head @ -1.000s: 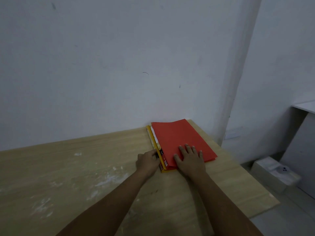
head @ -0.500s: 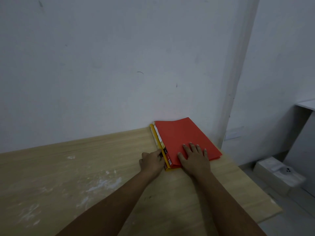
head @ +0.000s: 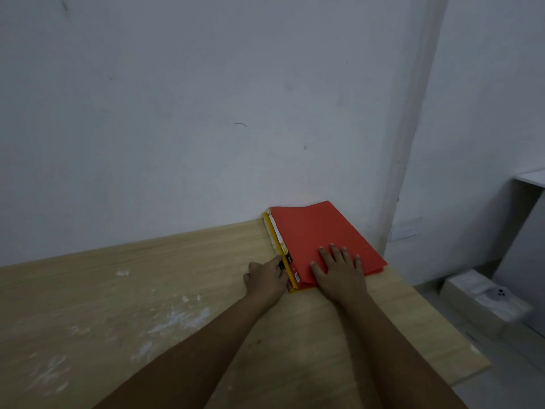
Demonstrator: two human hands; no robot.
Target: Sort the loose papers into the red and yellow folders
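A pale wood table [head: 147,290] smeared with white dust runs along a grey wall [head: 206,98]. At its far right corner I see the red folder [head: 318,231] lying closed on the yellow folder [head: 269,234]. My right hand [head: 339,273] presses flat, fingers straight, on the red cover; my left hand [head: 265,278] pinches the folders' spine edge.

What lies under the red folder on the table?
Under the red folder a yellow folder shows along its left edge, with a strip of white paper between them. The red cover hides the rest, so what else lies underneath cannot be seen.
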